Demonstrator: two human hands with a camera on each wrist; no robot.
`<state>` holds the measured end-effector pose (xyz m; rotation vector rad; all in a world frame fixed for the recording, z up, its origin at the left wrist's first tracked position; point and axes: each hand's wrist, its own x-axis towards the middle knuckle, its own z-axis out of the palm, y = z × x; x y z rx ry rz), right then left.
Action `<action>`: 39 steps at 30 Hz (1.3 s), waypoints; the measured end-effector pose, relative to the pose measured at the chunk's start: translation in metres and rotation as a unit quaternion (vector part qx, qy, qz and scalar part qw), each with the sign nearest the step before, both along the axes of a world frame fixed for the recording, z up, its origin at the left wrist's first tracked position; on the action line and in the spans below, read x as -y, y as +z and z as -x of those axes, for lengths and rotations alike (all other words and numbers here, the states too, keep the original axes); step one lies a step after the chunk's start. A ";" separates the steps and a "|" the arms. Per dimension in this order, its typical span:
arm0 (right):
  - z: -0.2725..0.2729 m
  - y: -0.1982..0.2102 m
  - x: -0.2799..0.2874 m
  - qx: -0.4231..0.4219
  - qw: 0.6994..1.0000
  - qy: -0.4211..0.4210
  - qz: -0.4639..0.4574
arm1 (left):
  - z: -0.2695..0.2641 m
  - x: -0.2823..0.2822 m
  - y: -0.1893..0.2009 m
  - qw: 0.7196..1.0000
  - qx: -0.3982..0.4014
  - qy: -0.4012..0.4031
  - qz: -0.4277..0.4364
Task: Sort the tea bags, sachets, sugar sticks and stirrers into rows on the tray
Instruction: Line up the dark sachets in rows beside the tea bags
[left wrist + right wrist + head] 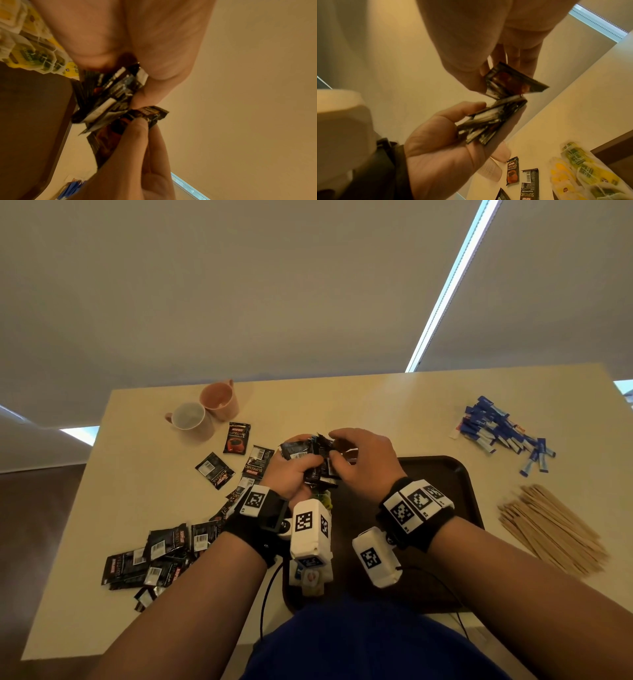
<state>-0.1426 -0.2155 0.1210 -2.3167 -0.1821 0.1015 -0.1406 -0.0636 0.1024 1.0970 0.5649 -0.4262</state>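
Both hands meet above the far edge of the tray (455, 474). Left hand (291, 474) clamps a fanned stack of black coffee sachets (308, 455) between thumb and fingers; right hand (363, 457) pinches one single sachet (513, 79) by its end, just beside the stack, seemingly touching its top edge. Cannot tell whether it is being added or drawn off.

More loose sachets (157, 553) lie scattered on the bench (342, 402) to the left of the tray. Tea bags (583, 174) in yellow-green wrappers sit at the tray's near-left part, mostly hidden under the wrists in the head view. Sugar sticks (503, 431) in a heap far right; wooden stirrers (551, 525) in a bundle right of the tray.

Handling, as a judgement: the sachets look light, thin, glossy foil, so likely slippery against each other; a fanned stack could slide apart if the grip slackens. Best held across the flat faces near the middle, or singly by a crimped end seal. Squaring the edges before setting the stack down would probably help the row stay neat.

Two mugs (205, 412) stand far left.
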 end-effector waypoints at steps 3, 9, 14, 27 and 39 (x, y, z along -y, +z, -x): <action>-0.001 -0.001 0.005 -0.030 0.998 -0.026 -0.039 | -0.001 -0.004 -0.006 0.999 -0.010 0.018 -0.034; -0.020 -0.025 0.024 -0.088 0.976 -0.173 -0.104 | -0.002 -0.010 -0.011 0.997 -0.019 0.022 -0.065; -0.030 -0.054 0.046 -0.158 0.955 -0.233 -0.090 | -0.003 -0.021 -0.019 0.996 -0.044 0.044 -0.056; -0.054 -0.129 0.041 -0.269 0.934 -0.235 -0.009 | -0.005 -0.031 -0.044 0.994 -0.084 0.039 -0.060; -0.066 -0.150 0.026 -0.259 0.941 -0.213 0.044 | -0.009 -0.032 -0.054 0.993 -0.101 0.031 -0.050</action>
